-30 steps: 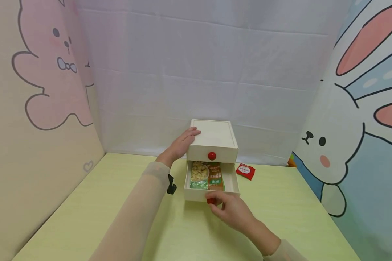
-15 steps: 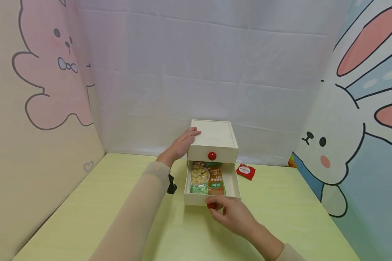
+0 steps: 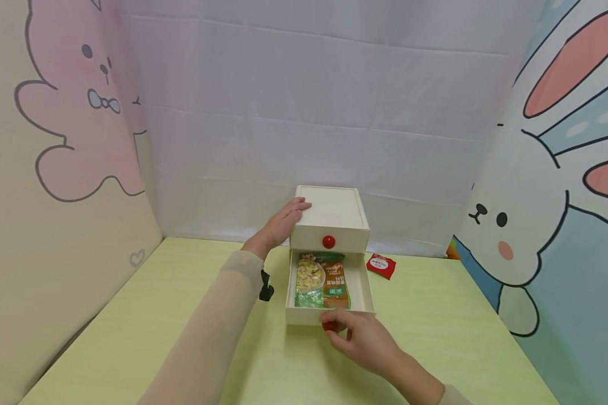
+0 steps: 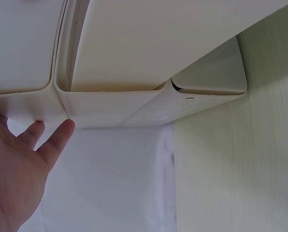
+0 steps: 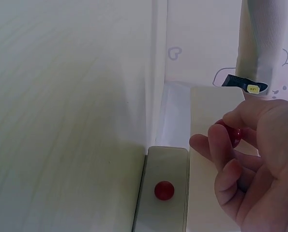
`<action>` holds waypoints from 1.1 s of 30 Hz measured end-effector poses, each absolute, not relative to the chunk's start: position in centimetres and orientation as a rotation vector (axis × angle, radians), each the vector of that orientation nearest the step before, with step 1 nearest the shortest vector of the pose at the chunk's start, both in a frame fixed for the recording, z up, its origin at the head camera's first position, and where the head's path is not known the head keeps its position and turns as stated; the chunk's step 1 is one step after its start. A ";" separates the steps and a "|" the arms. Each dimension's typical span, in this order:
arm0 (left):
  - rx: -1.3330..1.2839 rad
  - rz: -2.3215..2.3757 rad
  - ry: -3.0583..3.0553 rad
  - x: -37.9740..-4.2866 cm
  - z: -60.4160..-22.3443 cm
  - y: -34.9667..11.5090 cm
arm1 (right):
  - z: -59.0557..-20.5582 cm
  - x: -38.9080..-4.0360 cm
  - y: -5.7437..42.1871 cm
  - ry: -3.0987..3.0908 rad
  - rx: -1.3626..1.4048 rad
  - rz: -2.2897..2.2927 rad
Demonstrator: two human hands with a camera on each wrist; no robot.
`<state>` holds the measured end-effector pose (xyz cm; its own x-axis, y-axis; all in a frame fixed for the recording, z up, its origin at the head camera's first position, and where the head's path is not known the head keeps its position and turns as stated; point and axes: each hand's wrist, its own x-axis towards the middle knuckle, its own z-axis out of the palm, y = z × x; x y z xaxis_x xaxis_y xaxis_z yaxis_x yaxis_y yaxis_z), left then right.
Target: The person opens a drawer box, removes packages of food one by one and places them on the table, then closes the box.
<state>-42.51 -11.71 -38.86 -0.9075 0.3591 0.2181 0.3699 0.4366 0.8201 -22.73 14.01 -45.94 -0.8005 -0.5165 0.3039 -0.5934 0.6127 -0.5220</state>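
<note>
A white drawer cabinet [image 3: 331,206] stands at the back of the table, its middle drawer [image 3: 358,281] pulled far out. Inside that drawer lies a flat green and brown food packet [image 3: 322,281] with a picture of food on it. My right hand [image 3: 367,343] pinches the drawer's round red knob [image 5: 234,137] between thumb and fingers. My left hand [image 3: 277,226] rests on the cabinet's upper left edge, fingers spread. In the left wrist view, the fingertips touch the cabinet wall [image 4: 105,106] near the top section.
The top drawer, with its red knob [image 3: 329,242], is closed. So is the bottom drawer [image 5: 156,164], seen in the right wrist view. A small red packet [image 3: 381,266] lies right of the cabinet. A white curtain [image 3: 233,140] hangs behind, and printed panels flank the table [image 3: 182,298].
My right hand has moved toward me, drawing the middle drawer further out, and more of the food packet shows. The left hand has stayed on the cabinet.
</note>
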 end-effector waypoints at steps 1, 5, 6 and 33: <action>-0.674 -1.519 -2.652 -42.6 -38.9 -11.7 | -46.0 -22.7 14.0 -2.707 0.940 0.947; -0.676 -1.521 -2.653 -42.7 -38.9 -11.7 | -46.1 -22.6 14.1 -2.717 0.938 0.949; -0.675 -1.522 -2.653 -42.7 -38.9 -11.7 | -46.1 -22.5 14.0 -2.724 0.936 0.950; -0.655 -1.516 -2.663 -42.9 -39.1 -11.5 | -45.5 -21.9 14.9 -2.698 1.078 0.924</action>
<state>-42.91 -11.54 -39.12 -0.9127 0.3513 0.2088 0.3588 0.4447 0.8206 -21.91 14.92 -45.54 -0.7463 -0.5961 0.2961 -0.6524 0.5672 -0.5026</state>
